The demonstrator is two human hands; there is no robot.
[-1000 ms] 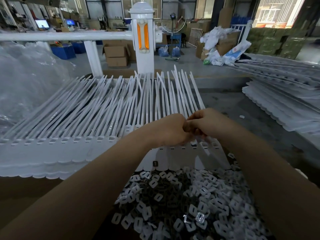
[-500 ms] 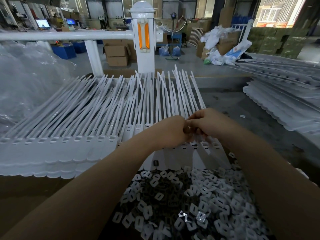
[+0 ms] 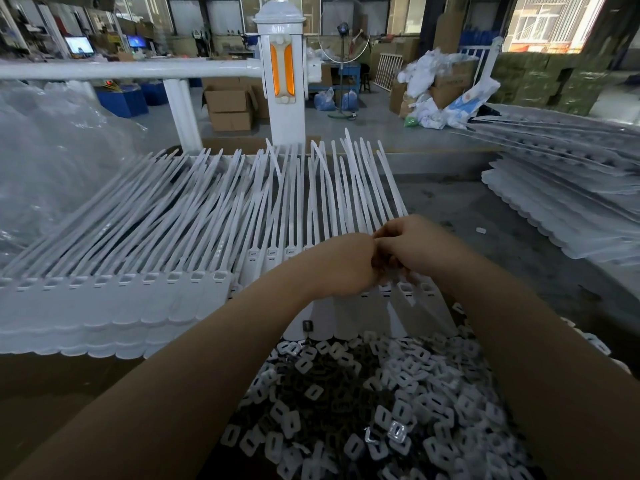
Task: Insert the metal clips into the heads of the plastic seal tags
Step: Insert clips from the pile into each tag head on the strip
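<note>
I am holding my left hand (image 3: 346,265) and my right hand (image 3: 412,249) knuckle to knuckle over the right end of the row of seal tags (image 3: 207,258), both with fingers curled in toward each other. They are hiding whatever is between the fingertips, so I cannot tell whether either one is pinching a clip or just pressing on a tag head (my guess is a clip is going in, but that is only a guess).

The tags are lying side by side with their long straps running away from me toward the white post (image 3: 282,81), and their slotted heads (image 3: 403,289) are sitting at the near end, right under my hands. So the work is happening straight down and slightly toward me, not outward, and my right hand is sitting over the last few heads at that end.

The pile of clips (image 3: 398,393) is lying just below my wrists, between my forearms, near to either hand. More stacked tags (image 3: 561,202) are lying well off to my right.
</note>
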